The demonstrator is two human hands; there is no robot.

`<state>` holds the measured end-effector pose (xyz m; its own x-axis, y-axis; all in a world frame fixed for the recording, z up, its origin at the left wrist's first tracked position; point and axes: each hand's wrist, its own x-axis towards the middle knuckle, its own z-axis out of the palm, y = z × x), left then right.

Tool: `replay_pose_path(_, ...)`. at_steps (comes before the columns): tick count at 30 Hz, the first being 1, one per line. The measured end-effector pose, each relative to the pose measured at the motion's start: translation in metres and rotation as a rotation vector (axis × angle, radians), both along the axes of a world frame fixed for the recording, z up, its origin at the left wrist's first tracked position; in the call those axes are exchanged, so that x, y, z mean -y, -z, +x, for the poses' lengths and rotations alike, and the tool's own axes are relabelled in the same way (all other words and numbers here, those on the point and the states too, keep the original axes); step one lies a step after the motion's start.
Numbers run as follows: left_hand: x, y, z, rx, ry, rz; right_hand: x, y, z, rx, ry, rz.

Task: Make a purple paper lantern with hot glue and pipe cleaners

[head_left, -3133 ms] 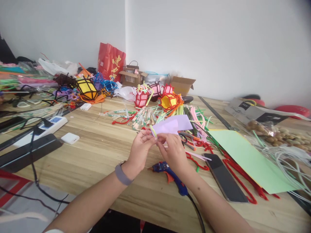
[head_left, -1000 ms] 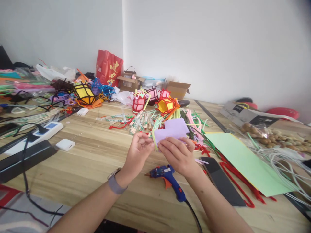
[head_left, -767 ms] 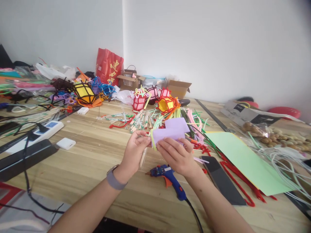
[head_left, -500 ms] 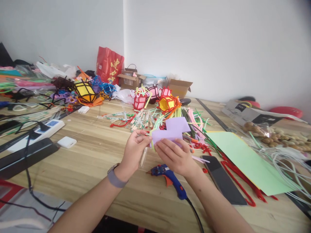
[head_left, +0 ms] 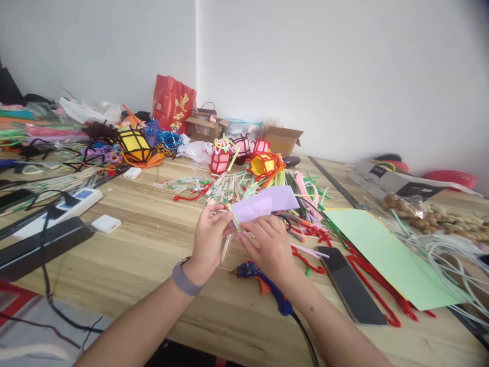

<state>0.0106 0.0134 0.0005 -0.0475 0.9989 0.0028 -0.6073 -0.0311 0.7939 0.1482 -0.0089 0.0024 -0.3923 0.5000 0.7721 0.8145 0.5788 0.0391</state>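
My left hand (head_left: 208,237) pinches the left end of a purple paper piece (head_left: 254,208), where a yellow-green pipe cleaner (head_left: 236,222) runs along its edge. My right hand (head_left: 269,247) is closed, with thumb and fingertips at the lower end of that pipe cleaner. Another flat purple paper area (head_left: 286,198) shows behind the held piece; whether the two are joined I cannot tell. Below my right hand a blue glue gun (head_left: 263,280) lies on the table, partly hidden by the wrist.
A phone (head_left: 353,285), red pipe cleaners (head_left: 376,290) and a green sheet (head_left: 393,255) lie at right. Small lanterns (head_left: 263,163) and scattered sticks (head_left: 227,186) are beyond the hands. At left are a power strip (head_left: 63,211) and a white case (head_left: 106,224).
The purple paper has tilted and shifted left. My right hand has moved from lying over the paper to pinching at the pipe cleaner's lower end. My left hand has barely moved.
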Motion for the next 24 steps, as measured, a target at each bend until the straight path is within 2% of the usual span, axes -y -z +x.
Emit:
replay_pose_path(5,0.003,0.001,0.003,0.049,-0.001,0.005,-0.001,0.009,-0.008,-0.130,0.055,-0.082)
replay_pose_path(11,0.004,0.005,0.005,0.123,0.084,-0.002,-0.001,0.005,-0.008,-0.229,0.034,-0.074)
replay_pose_path(14,0.005,0.008,0.007,0.102,0.134,0.003,-0.001,0.003,-0.007,-0.187,0.069,-0.034)
replay_pose_path(18,0.005,0.011,0.009,0.031,0.112,0.054,0.000,0.005,-0.007,-0.121,0.119,0.055)
replay_pose_path(24,0.001,0.010,0.004,-0.058,0.056,0.090,0.000,-0.001,0.003,-0.036,-0.019,0.055)
